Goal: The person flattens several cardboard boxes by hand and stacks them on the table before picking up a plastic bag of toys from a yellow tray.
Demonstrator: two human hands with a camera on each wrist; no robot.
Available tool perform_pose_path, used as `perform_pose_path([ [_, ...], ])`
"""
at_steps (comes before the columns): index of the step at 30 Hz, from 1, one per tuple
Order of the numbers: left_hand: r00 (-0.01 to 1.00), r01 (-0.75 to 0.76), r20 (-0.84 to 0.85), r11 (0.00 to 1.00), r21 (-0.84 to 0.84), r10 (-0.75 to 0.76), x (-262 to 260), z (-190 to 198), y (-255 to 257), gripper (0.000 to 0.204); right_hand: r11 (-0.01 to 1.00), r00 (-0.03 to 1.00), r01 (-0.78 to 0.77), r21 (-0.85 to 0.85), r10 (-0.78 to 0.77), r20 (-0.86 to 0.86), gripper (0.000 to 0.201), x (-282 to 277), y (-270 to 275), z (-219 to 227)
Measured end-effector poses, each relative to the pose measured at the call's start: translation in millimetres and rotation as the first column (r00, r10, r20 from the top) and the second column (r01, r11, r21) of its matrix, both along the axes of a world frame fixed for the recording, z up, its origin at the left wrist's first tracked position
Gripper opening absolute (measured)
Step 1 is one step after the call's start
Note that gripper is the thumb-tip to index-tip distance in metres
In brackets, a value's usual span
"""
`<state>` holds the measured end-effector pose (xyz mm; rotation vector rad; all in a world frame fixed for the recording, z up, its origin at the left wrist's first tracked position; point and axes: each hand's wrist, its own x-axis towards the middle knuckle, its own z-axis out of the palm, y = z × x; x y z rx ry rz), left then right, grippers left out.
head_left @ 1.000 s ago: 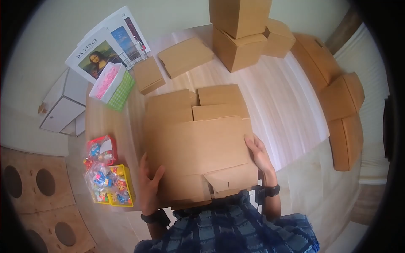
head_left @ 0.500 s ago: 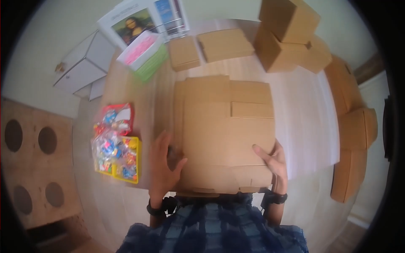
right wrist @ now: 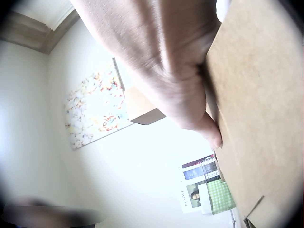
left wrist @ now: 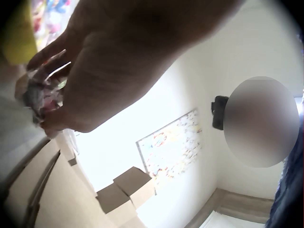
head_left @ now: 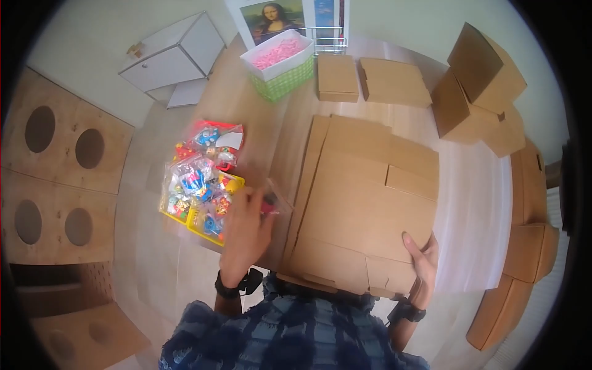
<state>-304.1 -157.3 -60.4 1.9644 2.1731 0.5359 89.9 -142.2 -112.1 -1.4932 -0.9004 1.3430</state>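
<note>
— Looking at the head view, where does the left hand sit?

— Left of centre, low in the frame, at the tabletop's near edge. Its fingers are curled round a small clear toy packet, pinching it just off the left edge of the big flat cardboard sheet. The left wrist view shows the same: fingertips closed on crinkled clear plastic with something coloured inside.

— And the packet relative to the other toys?

— Just right of the yellow tray heaped with bagged toys, which fills the middle left of the frame. A red-topped bag lies just above that tray.

— What about the right hand?

— Lower right of the frame, at the near right corner of the cardboard sheet. Thumb lies on top of the board, fingers wrapped under the edge, so it grips the sheet. The right wrist view shows the thumb pressed flat to the brown surface.

— How does the sheet lie?

— Unfolded and tilted, covering the centre of the tabletop, its near edge against the person's chest.

— Anything further back?

— A green checked box of pink shreds at the top centre, two flat folded boxes to its right, and assembled boxes stacked at the upper right.
</note>
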Motion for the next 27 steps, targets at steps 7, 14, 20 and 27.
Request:
perform_pose_path([
  [7,0.927,-0.326,-0.122,0.923,0.206,0.355,-27,22,-13,0.06,0.999,0.999,-0.037,0.03,0.037,0.004,0.065,0,-1,6],
  [14,0.957,0.111,0.263,0.992,0.066,-0.125,55,-14,-2,0.067,0.998,1.0,-0.004,0.063,0.004,-0.006,0.056,-15,2,25],
  [20,0.958,-0.043,0.285,0.999,-0.005,0.043,70,-53,14,0.064,0.993,0.937,-0.115,-0.022,0.116,0.33,0.067,-24,9,30],
  [27,0.879,-0.047,0.473,0.998,-0.047,0.064,62,-50,27,0.054,0.999,0.644,0.005,0.047,-0.039,0.764,0.086,-36,9,31],
])
